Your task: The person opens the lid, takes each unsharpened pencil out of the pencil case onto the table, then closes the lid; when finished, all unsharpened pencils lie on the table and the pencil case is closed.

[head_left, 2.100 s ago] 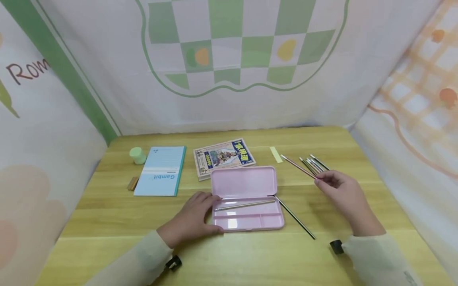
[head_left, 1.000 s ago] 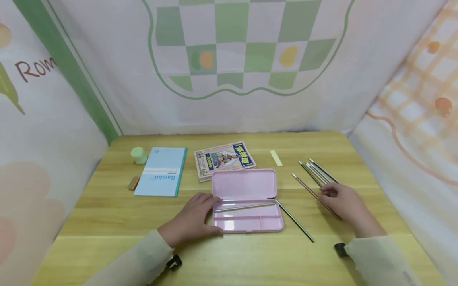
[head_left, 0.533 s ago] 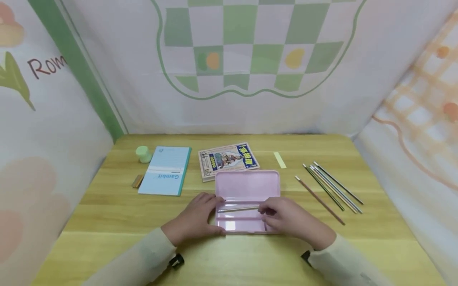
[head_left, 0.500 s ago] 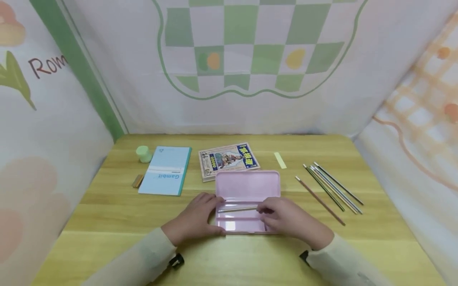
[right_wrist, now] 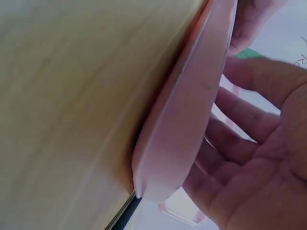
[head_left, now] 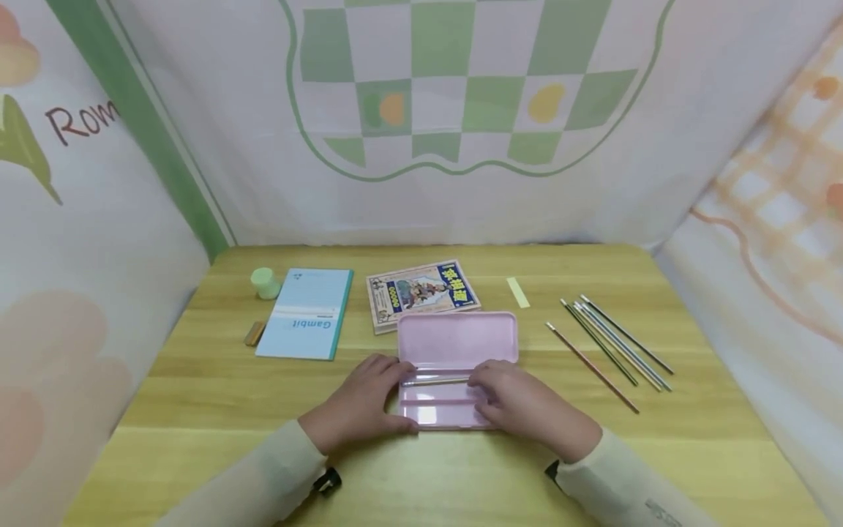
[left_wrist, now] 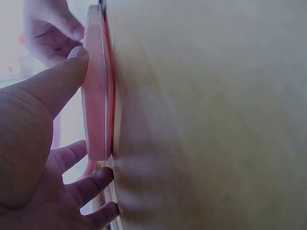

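An open pink pencil case (head_left: 457, 338) lies at the middle of the wooden table (head_left: 197, 395), lid flat at the back. My left hand (head_left: 358, 402) grips the tray's left end, thumb on the near rim (left_wrist: 98, 96) and fingers over the far side. My right hand (head_left: 523, 406) rests over the tray's right half, its straight fingertips touching a thin pencil (head_left: 435, 381) that lies in the back slot. In the right wrist view the hand (right_wrist: 254, 158) spreads loosely over the case (right_wrist: 192, 120). A dark pencil tip (right_wrist: 125, 213) pokes out beside the case.
Several pencils (head_left: 615, 344) lie in a slanted row at the right, a brown one (head_left: 591, 367) nearest the case. At the back are a yellow strip (head_left: 518, 293), a picture booklet (head_left: 421, 293), a blue notebook (head_left: 304, 313), a green cylinder (head_left: 265, 282) and a small brown block (head_left: 253, 333).
My right hand laid the brown pencil down at the right, crossed to the case tray and slid left along the pencil there. It now covers the dark pencil. The left hand stayed put.
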Available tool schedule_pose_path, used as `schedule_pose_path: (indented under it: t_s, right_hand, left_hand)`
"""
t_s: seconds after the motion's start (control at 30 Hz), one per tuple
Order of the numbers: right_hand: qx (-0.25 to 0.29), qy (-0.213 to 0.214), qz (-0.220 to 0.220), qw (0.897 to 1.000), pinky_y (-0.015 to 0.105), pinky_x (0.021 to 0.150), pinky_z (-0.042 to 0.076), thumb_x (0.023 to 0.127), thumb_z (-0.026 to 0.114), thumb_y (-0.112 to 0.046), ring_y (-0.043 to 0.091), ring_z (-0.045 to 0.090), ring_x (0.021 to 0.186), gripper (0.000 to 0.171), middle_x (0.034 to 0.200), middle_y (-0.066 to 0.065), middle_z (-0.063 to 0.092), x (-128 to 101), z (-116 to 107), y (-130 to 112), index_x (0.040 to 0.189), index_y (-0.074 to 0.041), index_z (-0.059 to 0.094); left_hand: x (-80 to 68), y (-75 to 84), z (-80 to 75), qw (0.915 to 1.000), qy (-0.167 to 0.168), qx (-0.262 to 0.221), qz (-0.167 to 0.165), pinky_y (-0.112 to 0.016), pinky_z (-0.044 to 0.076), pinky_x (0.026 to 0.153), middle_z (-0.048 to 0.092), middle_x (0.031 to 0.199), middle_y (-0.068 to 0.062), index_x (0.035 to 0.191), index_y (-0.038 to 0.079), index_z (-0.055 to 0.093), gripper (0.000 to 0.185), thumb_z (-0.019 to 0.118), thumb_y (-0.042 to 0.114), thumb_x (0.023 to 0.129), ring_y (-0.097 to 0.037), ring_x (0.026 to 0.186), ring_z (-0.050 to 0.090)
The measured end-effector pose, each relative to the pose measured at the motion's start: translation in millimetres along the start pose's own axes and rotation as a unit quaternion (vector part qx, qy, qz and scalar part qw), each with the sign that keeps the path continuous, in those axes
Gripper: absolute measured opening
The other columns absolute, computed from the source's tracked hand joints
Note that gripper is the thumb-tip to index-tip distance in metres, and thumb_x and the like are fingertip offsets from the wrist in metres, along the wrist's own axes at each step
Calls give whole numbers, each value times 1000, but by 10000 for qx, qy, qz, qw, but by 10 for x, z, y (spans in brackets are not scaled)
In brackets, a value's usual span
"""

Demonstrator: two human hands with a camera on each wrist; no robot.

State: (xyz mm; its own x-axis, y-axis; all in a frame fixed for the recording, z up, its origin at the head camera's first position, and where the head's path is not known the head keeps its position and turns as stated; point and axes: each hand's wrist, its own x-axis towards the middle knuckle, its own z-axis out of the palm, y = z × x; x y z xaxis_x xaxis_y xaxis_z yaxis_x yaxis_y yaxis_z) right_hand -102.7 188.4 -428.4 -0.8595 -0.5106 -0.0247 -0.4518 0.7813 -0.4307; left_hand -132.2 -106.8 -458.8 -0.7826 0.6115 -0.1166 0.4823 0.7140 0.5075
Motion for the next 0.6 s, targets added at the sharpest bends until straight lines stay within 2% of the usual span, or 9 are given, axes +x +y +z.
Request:
schedule_pose_path:
  t_s: [0.13, 0.4, 0.53, 0.6]
  right_hand:
    - [-134, 130, 95, 9998, 51, 99, 55, 87, 79, -13, 29, 67, 108, 29, 112, 9, 71, -7, -22, 6, 114, -4, 72]
    - [146, -195, 495, 9985, 45, 87, 58, 86, 81, -12, 16, 63, 90, 28, 99, 2, 69, 11, -40, 5, 112, -4, 72]
    - [252, -295, 791, 9961, 44, 86, 58, 87, 81, -11, 15, 62, 87, 27, 96, 3, 68, 30, -34, -5, 111, -1, 73]
    - [336, -385, 908, 9946, 43, 85, 58, 87, 81, -12, 15, 62, 85, 22, 93, 1, 68, 49, -33, -4, 107, -4, 74]
  left_hand:
    - [3, -12, 6, 10000, -3, 30, 21, -47, 29, 123, 48, 153, 0, 156, 27, 45, 96, 78, 70, 76, -21, 141, 40]
    - [2, -6, -1, 10000, 0, 45, -33, -47, 28, 124, 48, 154, 0, 156, 26, 44, 98, 78, 71, 76, -22, 142, 40]
    - [7, 2, 2, 10000, 24, 52, -3, -46, 28, 124, 49, 153, 0, 156, 26, 45, 98, 79, 70, 76, -21, 142, 40]
    - [9, 2, 8, 10000, 32, 63, 8, -46, 28, 124, 49, 153, 0, 156, 25, 45, 98, 79, 70, 76, -21, 142, 40]
